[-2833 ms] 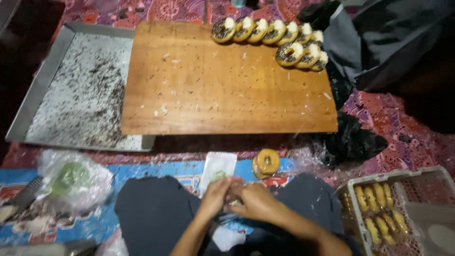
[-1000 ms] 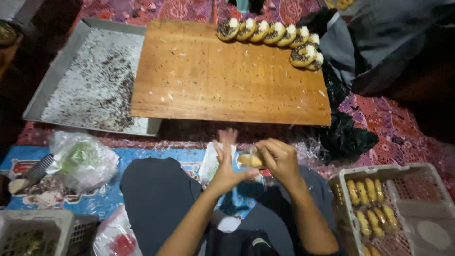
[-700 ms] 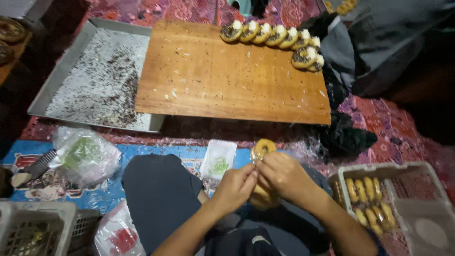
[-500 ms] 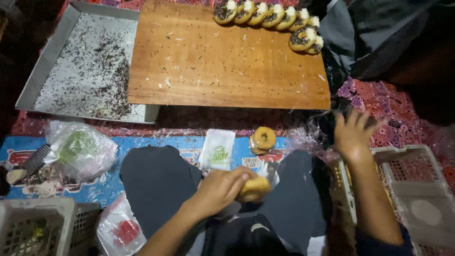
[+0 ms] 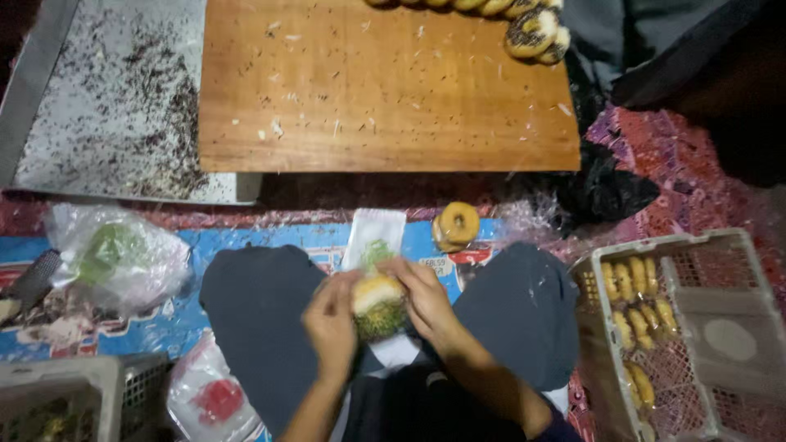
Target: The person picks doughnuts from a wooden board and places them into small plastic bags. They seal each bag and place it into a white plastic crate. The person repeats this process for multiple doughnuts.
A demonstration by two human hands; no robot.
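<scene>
Right hand [image 5: 428, 301] had returned from the crate [image 5: 622, 245] | both hands clamped the doughnut [image 5: 378, 305], left hand [image 5: 332, 323] opposite | doughnut between palms, above my lap, equally near each

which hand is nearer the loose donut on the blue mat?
Right. The right hand is just below the loose donut, slightly to its left. The left hand is lower and farther left, on the other side of the green-coated donut that both hands hold.
</scene>
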